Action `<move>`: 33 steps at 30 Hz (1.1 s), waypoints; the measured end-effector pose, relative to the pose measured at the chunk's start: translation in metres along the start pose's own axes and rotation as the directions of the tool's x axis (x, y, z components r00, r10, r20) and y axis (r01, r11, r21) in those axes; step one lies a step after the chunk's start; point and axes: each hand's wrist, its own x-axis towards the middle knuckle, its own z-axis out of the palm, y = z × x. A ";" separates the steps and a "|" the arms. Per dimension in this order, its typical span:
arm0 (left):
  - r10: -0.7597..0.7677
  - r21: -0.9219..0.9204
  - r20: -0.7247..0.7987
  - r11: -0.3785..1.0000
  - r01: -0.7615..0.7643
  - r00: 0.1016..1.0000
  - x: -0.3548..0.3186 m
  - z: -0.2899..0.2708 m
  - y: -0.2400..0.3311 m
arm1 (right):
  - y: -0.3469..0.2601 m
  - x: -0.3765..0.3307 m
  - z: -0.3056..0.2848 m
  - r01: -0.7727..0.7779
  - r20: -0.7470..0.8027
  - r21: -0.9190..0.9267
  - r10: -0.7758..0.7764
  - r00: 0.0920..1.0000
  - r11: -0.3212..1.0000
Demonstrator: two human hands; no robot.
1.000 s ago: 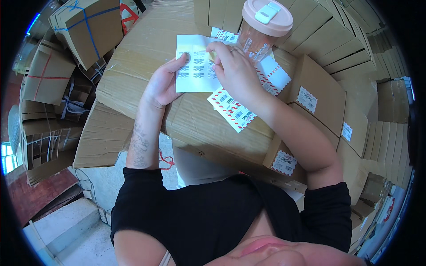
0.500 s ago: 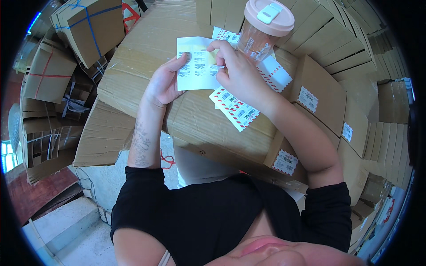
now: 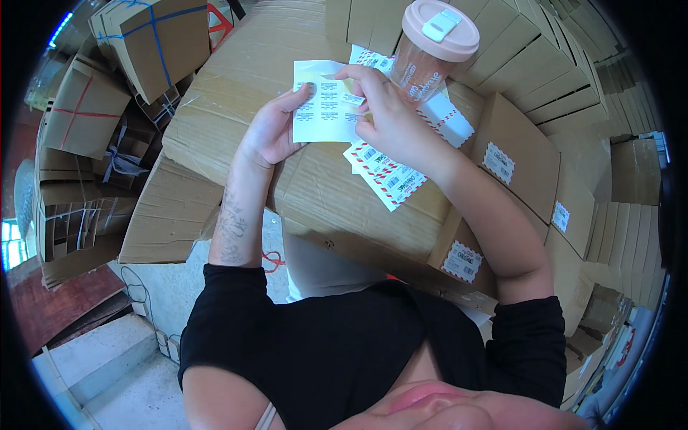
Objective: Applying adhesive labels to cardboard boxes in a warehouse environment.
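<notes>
My left hand [image 3: 274, 130] grips the left side of a white sticker sheet [image 3: 322, 115], its thumb lying on the front. Rows of small dark print cover the sheet. My right hand [image 3: 390, 111] is over the sheet's right side with fingers curled. A small white sticker [image 3: 352, 99] sits tilted at its fingers, and the exact contact is partly hidden. Under my right wrist lie red-and-white bordered labels [image 3: 387, 175] on a cardboard box [image 3: 344, 208]. Just beyond that hand stands a clear cup [image 3: 419, 72] with a pink lid.
Small brown boxes [image 3: 527, 136] with bordered labels line the right side. Stacked cartons [image 3: 548, 79] rise behind them. On the left are flattened cardboard bundles [image 3: 154, 43] tied with blue and red cord. A cable [image 3: 143, 294] runs along the floor at lower left.
The view has shifted slightly, so the scene sits a little further right. The small sticker now shows at a steeper tilt by my right fingers. My left hand keeps its hold.
</notes>
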 end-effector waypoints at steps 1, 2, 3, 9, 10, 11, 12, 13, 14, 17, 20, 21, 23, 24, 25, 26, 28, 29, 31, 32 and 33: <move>-0.012 0.030 0.000 0.999 0.012 1.000 0.000 -0.001 0.001 | 0.001 -0.001 0.001 0.059 -0.042 -0.036 -0.061 0.997 0.998; -0.023 0.059 -0.001 0.998 0.023 1.000 0.000 -0.001 0.001 | 0.000 -0.001 0.002 0.060 -0.042 -0.037 -0.061 0.997 0.998; -0.024 0.060 0.000 0.998 0.024 1.000 0.000 0.000 0.001 | -0.002 -0.002 0.002 0.059 -0.040 -0.073 -0.062 0.997 0.996; 0.011 0.179 -0.008 0.984 -0.009 1.000 -0.004 0.014 -0.003 | -0.002 -0.008 0.009 0.044 -0.102 -0.096 -0.054 0.993 0.994; -0.002 0.186 -0.022 0.983 0.006 1.000 -0.003 0.013 -0.002 | -0.002 -0.008 0.011 0.030 -0.129 -0.108 -0.044 0.991 0.994; -0.014 0.193 -0.035 0.981 0.020 0.999 -0.003 0.012 -0.002 | -0.002 -0.008 0.012 0.032 -0.128 -0.108 -0.045 0.991 0.994; -0.012 0.192 -0.036 0.981 0.019 0.999 -0.003 0.012 -0.002 | -0.002 -0.009 0.013 0.022 -0.142 -0.108 -0.037 0.989 0.994; -0.013 0.172 -0.029 0.985 0.018 1.000 -0.002 0.013 -0.002 | -0.003 -0.009 0.014 0.011 -0.157 -0.108 -0.028 0.987 0.994; -0.013 0.152 -0.022 0.988 0.016 1.000 -0.001 0.013 -0.002 | -0.004 -0.009 0.014 0.011 -0.157 -0.109 -0.028 0.987 0.994; -0.003 0.170 -0.019 0.985 0.007 1.000 -0.004 0.017 -0.003 | -0.007 -0.010 0.017 -0.011 -0.156 -0.159 -0.014 0.988 0.987; 0.006 0.186 0.003 0.982 -0.006 1.000 -0.004 0.016 -0.003 | -0.005 -0.009 0.019 0.004 -0.140 -0.198 -0.032 0.990 0.980; 0.007 0.184 0.003 0.983 -0.008 1.000 -0.003 0.017 -0.003 | -0.004 -0.010 0.018 0.010 -0.163 -0.194 -0.042 0.986 0.981; -0.001 0.206 -0.041 0.979 0.009 0.999 -0.002 0.017 -0.002 | -0.006 -0.009 0.017 0.022 -0.181 -0.186 -0.057 0.982 0.982; 0.003 0.204 -0.044 0.979 0.006 0.999 -0.002 0.015 -0.002 | -0.009 -0.008 0.016 0.030 -0.201 -0.235 -0.079 0.976 0.972; -0.011 0.200 -0.037 0.980 0.018 0.999 -0.001 0.014 -0.002 | -0.011 -0.008 0.015 0.034 -0.223 -0.285 -0.101 0.970 0.958; -0.024 0.197 -0.031 0.980 0.030 0.999 0.000 0.013 -0.002 | -0.009 -0.007 0.016 0.035 -0.221 -0.287 -0.102 0.970 0.957; -0.019 0.200 -0.035 0.980 0.025 0.999 -0.002 0.014 -0.003 | -0.003 -0.006 0.018 0.022 -0.170 -0.188 -0.055 0.984 0.982; -0.015 0.203 -0.040 0.979 0.023 0.999 -0.002 0.014 -0.003 | -0.003 -0.006 0.018 0.025 -0.167 -0.188 -0.057 0.984 0.982; -0.002 0.208 -0.049 0.978 0.012 0.999 -0.001 0.015 -0.004 | -0.005 -0.005 0.017 -0.016 -0.154 -0.173 -0.011 0.988 0.985; 0.007 0.215 -0.057 0.977 0.006 0.998 -0.001 0.015 -0.005 | -0.005 -0.005 0.017 -0.013 -0.151 -0.174 -0.013 0.988 0.985; 0.011 0.213 -0.057 0.977 0.002 0.998 -0.001 0.015 -0.005 | -0.005 -0.005 0.017 -0.009 -0.164 -0.185 -0.022 0.986 0.983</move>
